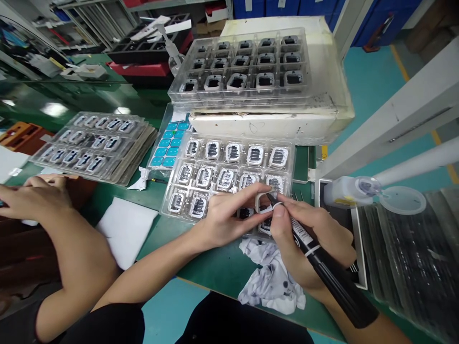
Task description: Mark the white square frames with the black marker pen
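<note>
My left hand [226, 216] pinches a small white rounded-square frame [264, 201] between thumb and fingertips. My right hand [308, 239] grips a thick black marker pen [333, 274], its tip touching the frame or very close to it; I cannot tell which. Both hands hover over the near right part of a clear plastic tray [168, 193]. Its compartments hold several white frames with dark centres, such as one white-and-black piece [234, 152]. Just below the hands lies a crumpled, ink-stained white cloth [268, 279] on the green table [211, 270].
Another clear tray [307, 62] of frames rests on a white box [265, 126]. Left stand stacked trays [132, 165], a blue-patterned sheet [165, 143] and a white cloth [125, 229]. At right are a plastic bottle [349, 191] and grey post. A co-worker's arm [79, 248] is at left.
</note>
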`<state>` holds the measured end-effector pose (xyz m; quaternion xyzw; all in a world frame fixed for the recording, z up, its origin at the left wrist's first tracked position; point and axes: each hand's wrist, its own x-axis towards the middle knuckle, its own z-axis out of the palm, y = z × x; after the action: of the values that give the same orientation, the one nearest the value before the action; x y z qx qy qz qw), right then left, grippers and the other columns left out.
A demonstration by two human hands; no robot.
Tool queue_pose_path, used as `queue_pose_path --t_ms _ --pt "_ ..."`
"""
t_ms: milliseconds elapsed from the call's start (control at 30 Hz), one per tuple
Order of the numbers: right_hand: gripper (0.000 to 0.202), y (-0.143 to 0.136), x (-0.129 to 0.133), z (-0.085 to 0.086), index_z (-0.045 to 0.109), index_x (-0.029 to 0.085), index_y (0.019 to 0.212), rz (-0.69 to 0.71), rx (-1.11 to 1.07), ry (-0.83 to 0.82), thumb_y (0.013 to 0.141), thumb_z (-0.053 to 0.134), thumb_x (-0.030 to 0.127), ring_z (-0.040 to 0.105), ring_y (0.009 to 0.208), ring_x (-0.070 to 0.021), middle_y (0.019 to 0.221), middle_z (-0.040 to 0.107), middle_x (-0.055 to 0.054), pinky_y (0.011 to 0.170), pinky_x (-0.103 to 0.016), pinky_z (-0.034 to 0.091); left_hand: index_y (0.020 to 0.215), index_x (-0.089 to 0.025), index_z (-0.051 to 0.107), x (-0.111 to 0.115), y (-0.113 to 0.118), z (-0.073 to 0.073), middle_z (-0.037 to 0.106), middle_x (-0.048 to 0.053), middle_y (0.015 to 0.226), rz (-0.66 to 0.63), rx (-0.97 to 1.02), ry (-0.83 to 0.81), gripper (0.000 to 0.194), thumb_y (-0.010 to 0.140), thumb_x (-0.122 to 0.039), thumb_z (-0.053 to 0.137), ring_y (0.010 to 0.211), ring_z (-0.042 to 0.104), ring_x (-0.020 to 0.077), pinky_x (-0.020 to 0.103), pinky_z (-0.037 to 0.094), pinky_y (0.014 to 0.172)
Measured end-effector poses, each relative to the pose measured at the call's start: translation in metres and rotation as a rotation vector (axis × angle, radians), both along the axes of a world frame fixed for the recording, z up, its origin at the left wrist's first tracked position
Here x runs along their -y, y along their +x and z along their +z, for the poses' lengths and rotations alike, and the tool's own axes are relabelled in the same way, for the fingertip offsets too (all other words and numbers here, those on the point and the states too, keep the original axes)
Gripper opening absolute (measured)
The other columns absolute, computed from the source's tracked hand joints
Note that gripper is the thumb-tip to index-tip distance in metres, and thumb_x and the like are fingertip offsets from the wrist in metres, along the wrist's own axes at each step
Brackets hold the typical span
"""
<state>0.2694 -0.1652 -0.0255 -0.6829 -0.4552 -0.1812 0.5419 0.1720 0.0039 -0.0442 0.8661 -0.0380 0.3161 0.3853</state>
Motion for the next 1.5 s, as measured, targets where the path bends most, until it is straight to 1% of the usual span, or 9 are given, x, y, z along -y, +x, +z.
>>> queue_pose_path --t_ms 200,667,833,933,1067,1200,1367,1433,1500 --pt "0.014 0.002 -0.001 0.003 0.073 0.010 0.108 0.037 0.034 0.035 0.098 0.078 0.001 0.080 0.100 -0.0220 0.108 0.078 -0.011 0.092 -0.023 0.068 0.137 -0.011 0.066 0.000 0.003 0.000 0.077 0.004 0.093 0.010 0.063 0.065 0.040 0.103 -0.027 0.080 0.071 0.074 0.0086 0.013 0.062 0.066" --pt "0.012 0.001 0.000 0.003 0.073 0.011 0.108 -0.001 0.016 0.043 0.099 0.078 0.003 0.079 0.098 -0.0187 0.109 0.078 -0.009 0.094 -0.021 0.066 0.138 -0.014 0.067 0.001 0.002 -0.003 0.079 0.003 0.092 0.023 0.069 0.048 0.041 0.103 -0.032 0.079 0.069 0.074 0.0088 0.015 0.064 0.066" --pt "0.013 0.000 -0.001 0.001 0.073 0.012 0.110 0.004 0.015 0.020 0.101 0.077 0.005 0.079 0.101 -0.0198 0.112 0.078 -0.008 0.093 -0.024 0.067 0.136 -0.014 0.068 0.000 0.002 -0.003 0.078 0.002 0.089 0.028 0.035 0.029 0.039 0.102 -0.029 0.080 0.067 0.073 0.0079 0.014 0.063 0.065" --pt "0.013 -0.001 -0.002 0.000 0.072 0.013 0.110 0.026 0.005 0.031 0.101 0.077 0.005 0.079 0.102 -0.0199 0.111 0.078 -0.008 0.093 -0.023 0.068 0.136 -0.014 0.069 -0.002 0.004 -0.002 0.080 0.003 0.093 -0.020 0.002 -0.095 0.043 0.098 -0.027 0.085 0.072 0.076 0.0092 0.014 0.066 0.072" --pt "0.015 -0.001 -0.001 0.001 0.072 0.014 0.112 0.045 -0.013 0.035 0.100 0.077 0.005 0.079 0.103 -0.0211 0.113 0.078 -0.008 0.092 -0.025 0.070 0.136 -0.014 0.071 -0.005 0.007 0.002 0.083 0.004 0.101 -0.113 -0.048 -0.395 0.052 0.089 -0.020 0.092 0.086 0.083 0.0148 0.018 0.071 0.087" --pt "0.017 -0.002 -0.001 0.003 0.073 0.013 0.112 0.054 -0.039 0.046 0.099 0.078 0.005 0.079 0.105 -0.0223 0.114 0.077 -0.008 0.094 -0.025 0.069 0.134 -0.013 0.072 -0.004 0.009 0.005 0.083 0.006 0.104 -0.138 -0.071 -0.499 0.054 0.085 -0.017 0.095 0.091 0.084 0.0179 0.019 0.071 0.091" --pt "0.011 -0.001 0.002 0.008 0.071 0.016 0.105 0.076 -0.109 0.039 0.099 0.077 0.008 0.079 0.105 -0.0210 0.108 0.078 -0.003 0.091 -0.022 0.068 0.135 -0.014 0.071 -0.004 0.010 0.003 0.083 0.006 0.109 -0.149 -0.019 -0.434 0.057 0.083 -0.016 0.096 0.093 0.084 0.0164 0.018 0.070 0.094" --pt "0.007 0.002 0.005 0.014 0.070 0.017 0.098 0.057 -0.221 0.052 0.101 0.076 0.013 0.079 0.101 -0.0212 0.099 0.077 -0.002 0.087 -0.022 0.067 0.136 -0.015 0.070 -0.006 0.010 0.001 0.083 0.006 0.109 -0.126 0.001 -0.372 0.060 0.083 -0.016 0.097 0.092 0.083 0.0145 0.017 0.070 0.094" --pt "0.013 0.008 0.010 0.020 0.072 0.017 0.089 0.005 -0.309 0.102 0.102 0.072 0.017 0.080 0.091 -0.0225 0.087 0.074 -0.002 0.084 -0.026 0.069 0.137 -0.015 0.071 -0.010 0.009 0.001 0.082 0.006 0.109 -0.064 0.027 -0.277 0.062 0.082 -0.020 0.099 0.091 0.082 0.0143 0.019 0.071 0.089"
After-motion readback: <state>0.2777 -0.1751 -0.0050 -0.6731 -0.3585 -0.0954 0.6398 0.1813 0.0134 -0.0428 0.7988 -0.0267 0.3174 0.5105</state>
